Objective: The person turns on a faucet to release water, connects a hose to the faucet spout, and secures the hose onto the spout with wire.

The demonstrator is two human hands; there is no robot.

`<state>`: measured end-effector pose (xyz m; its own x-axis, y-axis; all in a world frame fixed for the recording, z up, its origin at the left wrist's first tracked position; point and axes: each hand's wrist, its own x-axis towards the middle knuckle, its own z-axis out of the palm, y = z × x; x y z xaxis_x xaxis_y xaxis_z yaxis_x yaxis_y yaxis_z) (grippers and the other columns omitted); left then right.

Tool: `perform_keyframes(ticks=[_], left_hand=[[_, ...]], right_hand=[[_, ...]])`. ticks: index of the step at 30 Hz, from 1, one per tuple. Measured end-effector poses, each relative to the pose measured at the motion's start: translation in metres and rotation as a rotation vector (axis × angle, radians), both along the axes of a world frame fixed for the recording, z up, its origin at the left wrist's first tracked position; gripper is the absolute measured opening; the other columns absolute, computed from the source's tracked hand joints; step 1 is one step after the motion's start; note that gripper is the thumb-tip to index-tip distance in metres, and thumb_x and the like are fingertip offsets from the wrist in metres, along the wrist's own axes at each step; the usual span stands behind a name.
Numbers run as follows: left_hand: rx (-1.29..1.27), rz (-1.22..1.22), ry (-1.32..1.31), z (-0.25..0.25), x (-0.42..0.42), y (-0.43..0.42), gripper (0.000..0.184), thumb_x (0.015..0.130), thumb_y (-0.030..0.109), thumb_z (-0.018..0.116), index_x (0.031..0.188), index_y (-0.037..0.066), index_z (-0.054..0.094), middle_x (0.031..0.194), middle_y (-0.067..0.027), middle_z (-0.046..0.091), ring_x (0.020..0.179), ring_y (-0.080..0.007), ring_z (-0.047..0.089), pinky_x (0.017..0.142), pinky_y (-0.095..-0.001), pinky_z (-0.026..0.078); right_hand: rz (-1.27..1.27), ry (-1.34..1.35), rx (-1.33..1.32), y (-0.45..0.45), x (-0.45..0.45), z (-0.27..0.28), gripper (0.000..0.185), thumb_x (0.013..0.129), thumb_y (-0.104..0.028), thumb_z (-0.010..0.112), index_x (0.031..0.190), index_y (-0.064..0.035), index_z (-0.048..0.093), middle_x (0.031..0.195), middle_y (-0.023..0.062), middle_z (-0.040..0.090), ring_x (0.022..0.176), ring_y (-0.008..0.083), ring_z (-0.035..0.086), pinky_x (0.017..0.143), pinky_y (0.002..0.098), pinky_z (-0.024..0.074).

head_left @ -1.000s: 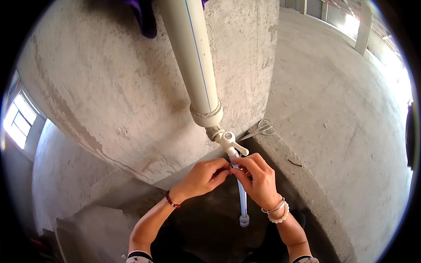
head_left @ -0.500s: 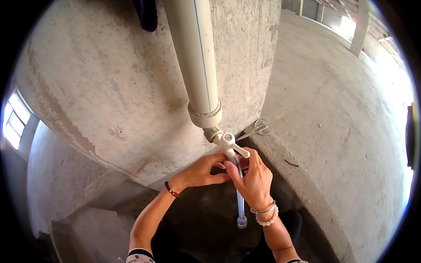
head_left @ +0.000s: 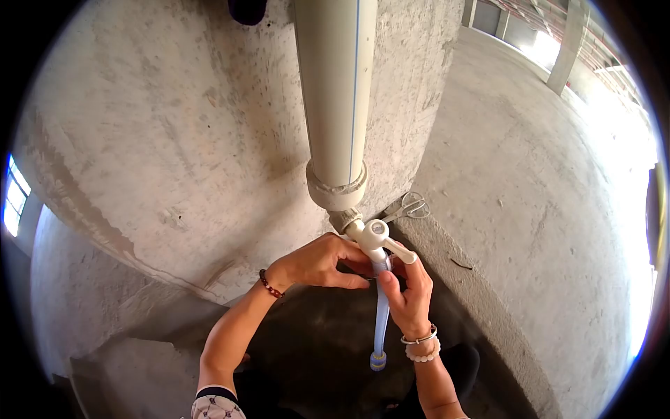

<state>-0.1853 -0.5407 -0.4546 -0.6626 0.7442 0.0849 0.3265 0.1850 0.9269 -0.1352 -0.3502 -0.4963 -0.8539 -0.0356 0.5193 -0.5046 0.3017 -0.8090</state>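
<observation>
A white plastic tap [head_left: 375, 234] with a lever handle sits at the lower end of a thick pipe. A translucent bluish hose [head_left: 381, 318] is on its spout and hangs down to a coupling [head_left: 377, 361]. From the left, my left hand [head_left: 321, 262] reaches round the top of the hose, fingers curled towards it and thumb just beside it; its fingertips are partly hidden. My right hand [head_left: 410, 290] closes on the hose from the other side, below the lever, with its thumb in front and its fingers partly hidden behind.
The cream pipe [head_left: 331, 98] with a blue stripe runs down along a rough concrete column [head_left: 209, 140]. Scissors [head_left: 413, 206] lie on a low concrete kerb [head_left: 481, 307] to the right. A dark twig [head_left: 460, 265] lies near them. Something dark purple [head_left: 248, 10] shows at the top.
My view has shifted, so the pipe and tap appear farther right. My right thumb has moved from across the hose front to its right edge. Both hands stay at the hose top.
</observation>
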Motion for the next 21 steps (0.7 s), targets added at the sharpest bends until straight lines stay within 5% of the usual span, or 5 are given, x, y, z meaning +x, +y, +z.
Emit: perform_keyframes(ticks=[9,11,13,14,21], left_hand=[[0.216,0.138,0.182,-0.04,-0.007,0.006,0.023,0.077,0.013,0.074,0.098,0.004,0.07,0.08,-0.0059,0.067,0.079,-0.0151,0.065,0.075,-0.0279,0.051],[0.331,0.23,0.05,-0.09,0.014,0.019,0.036,0.077,0.024,0.075,0.106,0.004,0.067,0.092,-0.0061,0.064,0.09,-0.0154,0.062,0.079,-0.0285,0.049],[1.032,0.451,-0.109,-0.121,0.033,0.053,0.054,0.078,0.037,0.073,0.117,0.003,0.061,0.115,-0.0084,0.057,0.107,-0.0173,0.055,0.088,-0.0299,0.045],[1.096,0.469,-0.109,-0.129,0.037,0.064,0.073,0.078,0.047,0.069,0.131,0.001,0.049,0.129,-0.009,0.047,0.117,-0.018,0.047,0.093,-0.0297,0.041],[1.256,0.603,-0.458,-0.122,0.056,0.104,0.086,0.081,0.061,0.056,0.137,0.0,0.036,0.133,-0.0115,0.048,0.109,-0.0138,0.052,0.089,-0.0218,0.04]], right_hand=[[0.203,-0.232,-0.718,-0.022,0.001,-0.01,0.063,0.089,-0.025,0.062,0.14,-0.0009,0.032,0.108,0.0062,0.057,0.094,0.012,0.056,0.081,0.0251,0.0459],[0.204,-0.238,-0.717,-0.025,0.003,-0.015,0.064,0.088,-0.027,0.063,0.138,-0.0003,0.034,0.106,0.007,0.058,0.091,0.0125,0.057,0.08,0.0255,0.0467],[0.238,-0.294,-0.728,-0.023,0.005,-0.024,0.061,0.088,-0.03,0.064,0.134,0.0003,0.037,0.104,0.0069,0.059,0.088,0.013,0.059,0.077,0.0258,0.048],[0.19,-0.274,-0.695,-0.027,0.007,-0.016,0.052,0.091,-0.035,0.06,0.126,0.0011,0.045,0.101,0.006,0.059,0.084,0.0108,0.057,0.071,0.0245,0.0475],[0.035,-0.283,-0.436,-0.031,0.016,-0.015,0.061,0.096,-0.051,0.04,0.119,0.0046,0.052,0.09,-0.0002,0.054,0.076,0.0069,0.046,0.067,0.0219,0.0376]])
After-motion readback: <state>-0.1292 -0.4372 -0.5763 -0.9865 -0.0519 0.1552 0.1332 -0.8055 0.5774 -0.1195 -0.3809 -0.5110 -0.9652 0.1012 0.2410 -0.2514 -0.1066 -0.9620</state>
